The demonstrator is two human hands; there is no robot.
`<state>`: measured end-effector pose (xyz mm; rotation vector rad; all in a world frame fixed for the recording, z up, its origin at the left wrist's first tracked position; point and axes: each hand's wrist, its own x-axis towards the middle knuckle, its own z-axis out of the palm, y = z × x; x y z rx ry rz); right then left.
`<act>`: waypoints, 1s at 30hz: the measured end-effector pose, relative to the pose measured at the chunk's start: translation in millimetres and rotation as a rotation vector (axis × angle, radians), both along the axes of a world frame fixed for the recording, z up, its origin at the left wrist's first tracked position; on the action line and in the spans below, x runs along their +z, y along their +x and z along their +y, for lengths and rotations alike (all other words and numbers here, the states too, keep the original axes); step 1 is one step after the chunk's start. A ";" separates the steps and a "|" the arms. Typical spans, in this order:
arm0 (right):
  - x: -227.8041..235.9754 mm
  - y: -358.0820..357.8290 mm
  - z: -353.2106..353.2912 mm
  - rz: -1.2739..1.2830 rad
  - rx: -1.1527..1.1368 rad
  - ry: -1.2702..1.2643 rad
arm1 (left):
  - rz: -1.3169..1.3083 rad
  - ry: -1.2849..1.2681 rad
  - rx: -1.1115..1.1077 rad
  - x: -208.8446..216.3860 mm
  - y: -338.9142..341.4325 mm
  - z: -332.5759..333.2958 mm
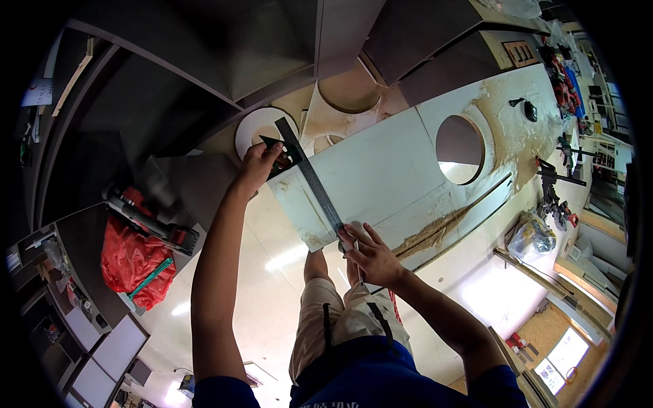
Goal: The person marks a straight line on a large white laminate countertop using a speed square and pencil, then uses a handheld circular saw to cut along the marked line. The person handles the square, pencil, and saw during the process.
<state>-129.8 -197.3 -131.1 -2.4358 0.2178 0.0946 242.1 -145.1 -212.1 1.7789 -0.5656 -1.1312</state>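
A black try square [313,182] with a long blade lies across a pale board [371,170]. My left hand [261,163] is closed on its stock at the board's far left edge. The blade runs from there toward me. My right hand [373,257] is at the near end of the blade, over the board's near edge. Its thumb and forefinger are bent together around a small greyish thing that I cannot make out. A thin pale piece shows under that hand. A faint line runs along the board near the blade.
The board has a round hole [460,151] and brown sawdust on its right part. Round offcuts [266,130] lie beyond it. To the left, a cordless power tool [151,219] rests by a red plastic bag [136,265]. Clamps [559,171] are at the right.
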 end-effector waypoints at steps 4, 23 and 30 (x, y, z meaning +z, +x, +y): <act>-1.9 0.0 -1.4 -0.012 0.000 -0.024 | 0.002 -0.017 0.009 2.3 -2.3 -0.3; -2.5 0.1 1.3 -0.061 -0.038 0.000 | 0.013 0.027 -0.002 0.4 0.7 3.3; -3.6 -0.7 2.2 -0.070 -0.036 0.004 | 0.031 0.027 -0.016 6.4 -0.1 1.4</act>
